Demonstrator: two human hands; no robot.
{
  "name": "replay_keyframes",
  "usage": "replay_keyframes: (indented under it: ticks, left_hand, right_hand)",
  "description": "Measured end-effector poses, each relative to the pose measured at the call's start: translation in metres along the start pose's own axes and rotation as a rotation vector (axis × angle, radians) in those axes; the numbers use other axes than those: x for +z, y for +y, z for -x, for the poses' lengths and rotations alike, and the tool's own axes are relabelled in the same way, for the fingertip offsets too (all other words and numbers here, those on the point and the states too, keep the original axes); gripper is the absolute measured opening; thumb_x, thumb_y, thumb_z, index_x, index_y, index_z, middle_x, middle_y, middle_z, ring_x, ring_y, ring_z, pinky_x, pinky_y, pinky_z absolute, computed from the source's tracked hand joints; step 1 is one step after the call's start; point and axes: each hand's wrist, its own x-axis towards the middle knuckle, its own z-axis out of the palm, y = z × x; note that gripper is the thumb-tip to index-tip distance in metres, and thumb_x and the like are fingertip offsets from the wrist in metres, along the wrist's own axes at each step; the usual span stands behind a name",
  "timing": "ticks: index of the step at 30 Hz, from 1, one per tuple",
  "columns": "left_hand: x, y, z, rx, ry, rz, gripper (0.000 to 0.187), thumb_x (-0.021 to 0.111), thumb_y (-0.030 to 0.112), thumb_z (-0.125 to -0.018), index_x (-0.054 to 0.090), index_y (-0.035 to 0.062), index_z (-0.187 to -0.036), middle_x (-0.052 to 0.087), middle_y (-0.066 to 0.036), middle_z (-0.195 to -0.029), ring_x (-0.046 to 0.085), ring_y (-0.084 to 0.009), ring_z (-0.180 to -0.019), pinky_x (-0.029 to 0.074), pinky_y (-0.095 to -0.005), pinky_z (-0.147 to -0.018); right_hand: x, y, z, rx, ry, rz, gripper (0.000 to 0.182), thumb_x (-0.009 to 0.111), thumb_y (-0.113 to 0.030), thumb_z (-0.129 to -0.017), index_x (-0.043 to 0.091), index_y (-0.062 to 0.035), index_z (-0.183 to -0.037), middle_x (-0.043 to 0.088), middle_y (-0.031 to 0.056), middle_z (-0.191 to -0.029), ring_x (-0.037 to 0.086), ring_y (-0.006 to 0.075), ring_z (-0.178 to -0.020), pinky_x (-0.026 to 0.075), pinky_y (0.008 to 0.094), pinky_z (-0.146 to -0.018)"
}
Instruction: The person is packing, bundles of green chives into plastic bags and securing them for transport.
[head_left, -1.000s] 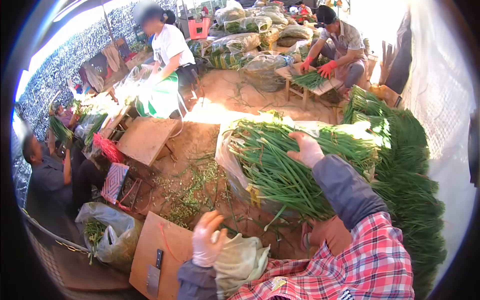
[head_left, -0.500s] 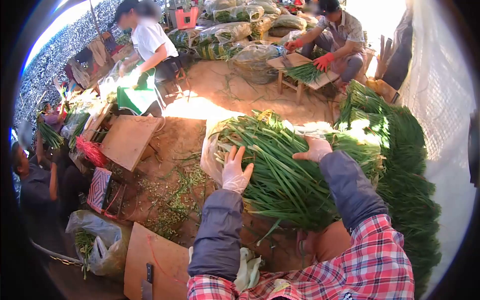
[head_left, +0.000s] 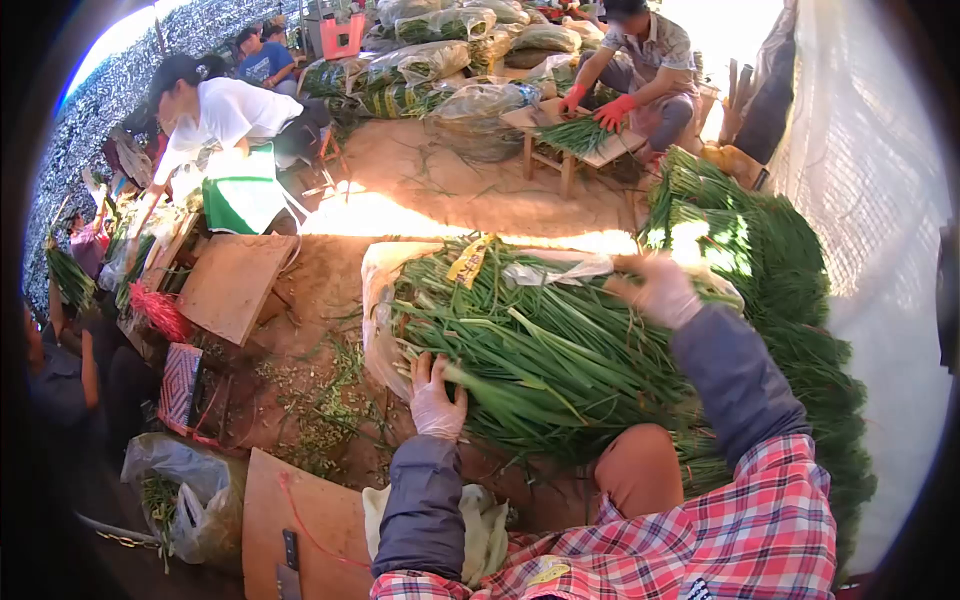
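Note:
A broad heap of long green chives [head_left: 540, 350] lies in front of me on a clear plastic sheet [head_left: 378, 300]. My left hand [head_left: 437, 400], in a thin see-through glove, rests against the heap's near left corner, its fingers out and touching the pale stem ends. Over the far right end of the heap is my right hand [head_left: 668, 292], gloved the same way, its fingers smeared by motion beside a strip of white plastic [head_left: 558, 271]. A yellow printed label [head_left: 470, 262] sits on the far edge of the chives.
More chive bundles [head_left: 780, 270] are stacked along the right side. A board with a knife [head_left: 289, 560] lies at my lower left, near a plastic bag [head_left: 205, 490]. Across the floor, a person in red gloves [head_left: 612, 112] works at a low table; others sit at the left.
My left hand has moved down to the heap's near corner. My right hand has shifted right and back from the chives' middle. The yellow label now shows, and the view has turned slightly.

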Motion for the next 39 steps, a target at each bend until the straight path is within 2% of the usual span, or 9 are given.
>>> replay_keyframes:
  ticks: [2,4,7,12,15,24,27,34,39]
  left_hand:
    - [0.016,-0.018,-0.003,0.029,0.039,-0.013,0.058,0.064,0.015,-0.069,0.048,0.0103,-0.124,0.036,-0.016,-0.136,0.029,-0.0398,-0.128,0.03,-0.0457,-0.102]
    - [0.016,-0.011,-0.016,0.037,0.023,-0.014,0.059,0.063,0.016,-0.068,0.048,0.0095,-0.125,0.035,-0.016,-0.137,0.029,-0.0403,-0.128,0.029,-0.0461,-0.102]
    - [0.028,0.012,-0.042,0.005,0.139,0.08,0.062,0.064,0.011,-0.064,0.048,0.008,-0.124,0.034,-0.017,-0.138,0.025,-0.042,-0.129,0.027,-0.0478,-0.103]
    - [0.046,0.031,-0.049,-0.094,0.233,0.082,0.064,0.06,0.002,-0.063,0.046,0.0091,-0.126,0.028,-0.013,-0.142,0.016,-0.0412,-0.134,0.023,-0.0515,-0.104]
    - [0.043,0.024,-0.046,-0.072,0.226,0.073,0.065,0.058,0.0,-0.063,0.045,0.0085,-0.126,0.028,-0.012,-0.142,0.016,-0.0414,-0.134,0.023,-0.052,-0.103]
    - [0.022,0.023,-0.035,-0.044,0.137,0.134,0.057,0.057,-0.003,-0.066,0.047,0.0005,-0.122,0.031,-0.02,-0.138,0.018,-0.0459,-0.131,0.028,-0.0472,-0.104]
    - [0.023,0.015,-0.026,-0.035,0.105,0.121,0.054,0.055,-0.004,-0.066,0.049,-0.0004,-0.12,0.032,-0.02,-0.136,0.018,-0.0471,-0.13,0.028,-0.0475,-0.104]
    - [0.026,0.005,-0.007,-0.019,0.143,0.121,0.053,0.055,-0.007,-0.064,0.05,0.0003,-0.116,0.03,-0.019,-0.137,0.017,-0.046,-0.131,0.028,-0.0467,-0.105]
    - [0.028,-0.002,0.0,-0.072,0.157,0.189,0.056,0.055,-0.007,-0.064,0.049,0.0015,-0.119,0.029,-0.018,-0.138,0.017,-0.045,-0.132,0.027,-0.0456,-0.106]
  right_hand:
    - [-0.016,0.067,-0.015,-0.007,0.229,0.215,0.064,0.068,-0.047,-0.071,0.053,-0.0067,-0.119,0.057,0.0192,-0.114,0.057,0.0333,-0.101,0.044,0.0385,-0.088]
    - [-0.027,0.112,-0.012,0.608,-0.335,0.41,0.076,0.05,-0.061,-0.08,0.041,-0.0076,-0.132,0.046,0.0189,-0.131,0.046,0.0321,-0.118,0.035,0.0395,-0.099]
    - [0.056,0.276,0.012,0.35,-0.351,0.216,0.079,0.043,-0.064,-0.083,0.04,-0.0005,-0.13,0.049,0.0205,-0.126,0.044,0.0323,-0.119,0.031,0.0378,-0.103]
    - [0.084,0.335,0.034,0.239,-0.213,0.013,0.072,0.04,-0.061,-0.086,0.042,-0.0031,-0.129,0.058,0.0195,-0.112,0.052,0.0314,-0.109,0.037,0.0369,-0.097]
    - [0.04,0.225,0.04,0.501,-0.3,0.187,0.075,0.039,-0.065,-0.084,0.044,-0.0044,-0.128,0.058,0.0189,-0.112,0.054,0.0323,-0.108,0.04,0.0374,-0.094]
    - [0.032,0.183,0.071,0.68,-0.25,0.184,0.082,0.04,-0.074,-0.077,0.046,-0.0104,-0.128,0.058,0.018,-0.115,0.054,0.034,-0.107,0.042,0.0394,-0.089]
    - [0.085,0.288,0.099,0.505,-0.075,0.05,0.072,0.048,-0.066,-0.079,0.049,-0.0103,-0.124,0.061,0.0179,-0.109,0.057,0.035,-0.102,0.043,0.0383,-0.085]
    - [0.048,0.187,0.111,0.599,-0.016,-0.024,0.064,0.054,-0.061,-0.08,0.054,-0.0086,-0.117,0.062,0.0095,-0.08,0.056,0.0243,-0.075,0.041,0.0344,-0.07]
    - [0.025,0.165,0.081,0.59,-0.088,0.153,0.066,0.054,-0.06,-0.08,0.053,-0.0066,-0.119,0.063,0.0145,-0.095,0.058,0.0284,-0.088,0.042,0.0358,-0.079]
